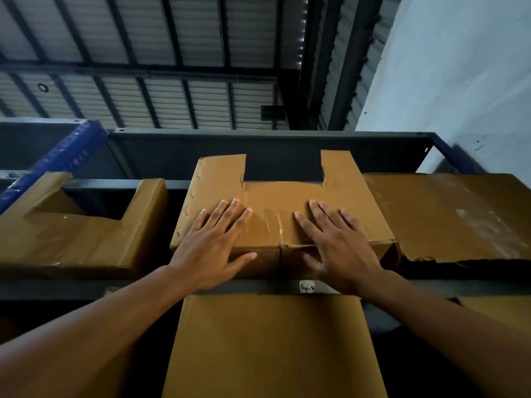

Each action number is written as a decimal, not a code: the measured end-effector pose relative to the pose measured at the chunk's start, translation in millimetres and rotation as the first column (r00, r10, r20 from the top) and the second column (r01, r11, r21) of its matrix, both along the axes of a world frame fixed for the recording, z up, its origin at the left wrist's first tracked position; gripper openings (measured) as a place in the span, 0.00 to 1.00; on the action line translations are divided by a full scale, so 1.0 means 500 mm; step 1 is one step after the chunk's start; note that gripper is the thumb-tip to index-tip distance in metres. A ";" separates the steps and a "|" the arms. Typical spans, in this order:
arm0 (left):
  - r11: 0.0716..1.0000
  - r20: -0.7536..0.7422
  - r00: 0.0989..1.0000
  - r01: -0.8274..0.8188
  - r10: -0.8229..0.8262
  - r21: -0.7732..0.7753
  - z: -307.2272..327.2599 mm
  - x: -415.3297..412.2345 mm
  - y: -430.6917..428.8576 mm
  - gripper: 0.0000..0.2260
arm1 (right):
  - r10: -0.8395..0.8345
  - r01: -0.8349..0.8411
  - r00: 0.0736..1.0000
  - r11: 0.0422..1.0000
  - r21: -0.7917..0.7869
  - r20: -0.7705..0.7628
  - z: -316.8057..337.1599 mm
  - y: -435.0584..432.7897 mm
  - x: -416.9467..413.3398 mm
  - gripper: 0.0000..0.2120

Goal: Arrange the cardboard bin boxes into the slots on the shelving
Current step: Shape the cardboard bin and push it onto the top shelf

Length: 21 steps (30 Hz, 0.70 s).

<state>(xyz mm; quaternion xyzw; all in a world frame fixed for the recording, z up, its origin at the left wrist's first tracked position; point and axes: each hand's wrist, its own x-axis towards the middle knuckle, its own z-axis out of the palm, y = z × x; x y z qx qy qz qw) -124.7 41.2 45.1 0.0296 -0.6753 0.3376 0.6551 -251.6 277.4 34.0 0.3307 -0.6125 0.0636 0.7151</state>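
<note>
Two flat palms on middle bin box [275,202], top shelf slot. Left hand [212,245] and right hand [342,248] spread, fingers straight, pressing its front, gripping nothing. Another bin box [71,234] left of left hand; third box [448,214] right of right hand; lower box [270,346] beneath wrists.

Grey metal shelf [86,291] w/ blue upright [66,156]: three cardboard bin boxes side by side—left [71,239], mid [275,196], right [448,214].
</note>
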 end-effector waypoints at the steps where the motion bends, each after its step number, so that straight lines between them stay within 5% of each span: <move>1: 1.000 0.009 1.000 -0.005 0.005 0.011 0.000 -0.016 -0.009 0.39 | 0.008 -0.008 1.000 1.000 0.014 0.012 -0.001 -0.007 -0.015 0.37; 15: 0.998 0.049 0.997 -0.055 0.056 -0.007 0.013 -0.074 -0.021 0.40 | 0.096 -0.096 0.995 0.995 0.040 -0.007 0.005 -0.041 -0.091 0.34; 21: 0.998 0.027 0.999 0.049 -0.048 -0.049 0.008 -0.050 0.021 0.37 | 0.188 -0.188 0.982 0.982 0.017 0.019 -0.011 -0.034 -0.066 0.33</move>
